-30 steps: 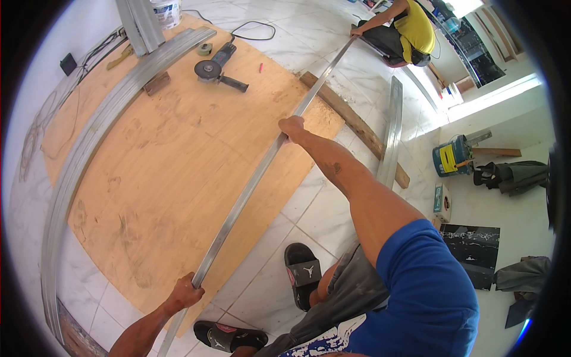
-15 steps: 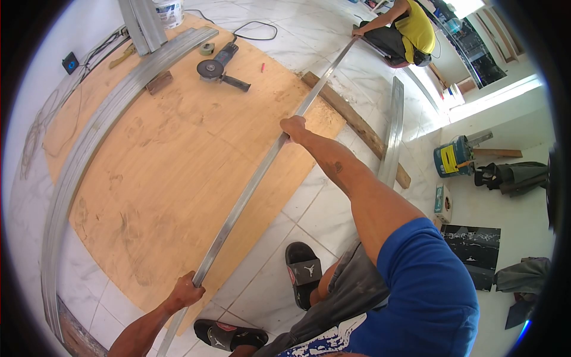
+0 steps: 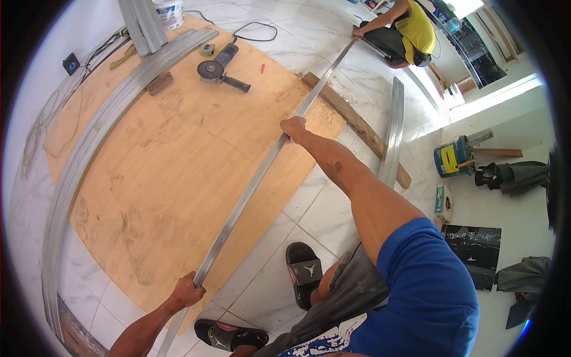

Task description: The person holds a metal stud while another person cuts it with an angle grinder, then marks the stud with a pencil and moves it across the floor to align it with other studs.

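Note:
A long thin metal channel [image 3: 244, 202] runs slantwise from the bottom edge to the far side of the room. My left hand [image 3: 187, 292] is closed around its near part, low in the view. Farther along, my right hand [image 3: 294, 128] grips the same channel with the arm stretched out. At the far end, a co-worker in a yellow top [image 3: 414, 33] crouches with a hand [image 3: 358, 33] on the channel. Beneath my stretch of it lies a plywood sheet [image 3: 172, 178] with smudges on its surface.
An angle grinder [image 3: 217, 69], a tape measure [image 3: 207, 49] and a red marker [image 3: 263, 68] lie on the plywood. More metal channels [image 3: 98, 128] stretch along the left. A wooden plank [image 3: 357, 125] and a channel piece [image 3: 392, 131] lie right; a bucket [image 3: 454, 157] stands beyond.

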### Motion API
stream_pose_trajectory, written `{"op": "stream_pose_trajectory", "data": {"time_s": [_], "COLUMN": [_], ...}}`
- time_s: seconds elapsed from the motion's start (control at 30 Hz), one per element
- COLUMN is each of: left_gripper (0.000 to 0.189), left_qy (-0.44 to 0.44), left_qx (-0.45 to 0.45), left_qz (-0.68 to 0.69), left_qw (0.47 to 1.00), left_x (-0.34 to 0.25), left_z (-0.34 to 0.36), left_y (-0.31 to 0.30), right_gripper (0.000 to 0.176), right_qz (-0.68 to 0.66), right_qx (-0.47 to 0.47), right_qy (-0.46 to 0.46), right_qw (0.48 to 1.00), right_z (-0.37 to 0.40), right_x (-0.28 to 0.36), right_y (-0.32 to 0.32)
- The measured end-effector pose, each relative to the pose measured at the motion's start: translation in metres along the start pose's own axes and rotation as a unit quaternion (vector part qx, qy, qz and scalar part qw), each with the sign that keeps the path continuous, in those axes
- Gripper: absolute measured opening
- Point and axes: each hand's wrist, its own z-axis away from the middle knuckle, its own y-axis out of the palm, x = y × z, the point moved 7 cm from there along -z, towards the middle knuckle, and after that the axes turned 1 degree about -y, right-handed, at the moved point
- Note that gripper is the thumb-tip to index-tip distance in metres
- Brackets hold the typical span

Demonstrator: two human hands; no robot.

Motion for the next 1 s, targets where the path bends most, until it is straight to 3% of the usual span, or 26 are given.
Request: {"op": "stream_pose_trajectory", "data": {"time_s": [0.53, 0.67, 0.77, 0.83, 0.87, 1.0], "left_gripper": [0.03, 0.031, 0.034, 0.036, 0.037, 0.035], "left_qy": [-0.005, 0.023, 0.021, 0.006, -0.001, 0.018], "left_qx": [0.006, 0.007, 0.007, 0.019, 0.028, 0.026], "left_qz": [-0.003, 0.016, -0.018, 0.003, 0.013, 0.012], "left_qw": [1.0, 1.0, 1.0, 1.0, 1.0, 0.999], "left_x": [0.002, -0.008, -0.047, -0.054, -0.056, -0.046], "left_z": [0.001, -0.001, -0.012, -0.013, -0.016, -0.022], "left_y": [0.0, 0.001, 0.004, 0.012, 0.017, 0.03], "right_gripper": [0.063, 0.05, 0.039, 0.034, 0.034, 0.05], "right_qz": [-0.003, 0.013, 0.056, 0.023, 0.002, -0.002], "right_qx": [0.004, -0.018, 0.003, -0.037, -0.014, 0.009], "right_qy": [0.018, 0.012, -0.039, -0.022, -0.022, 0.002], "right_qw": [1.0, 1.0, 0.998, 0.999, 1.0, 1.0], "right_z": [0.018, 0.001, -0.061, -0.04, -0.024, -0.028], "right_x": [0.006, 0.002, -0.009, 0.002, 0.006, -0.002], "right_y": [-0.002, -0.005, -0.018, -0.037, -0.039, -0.037]}}
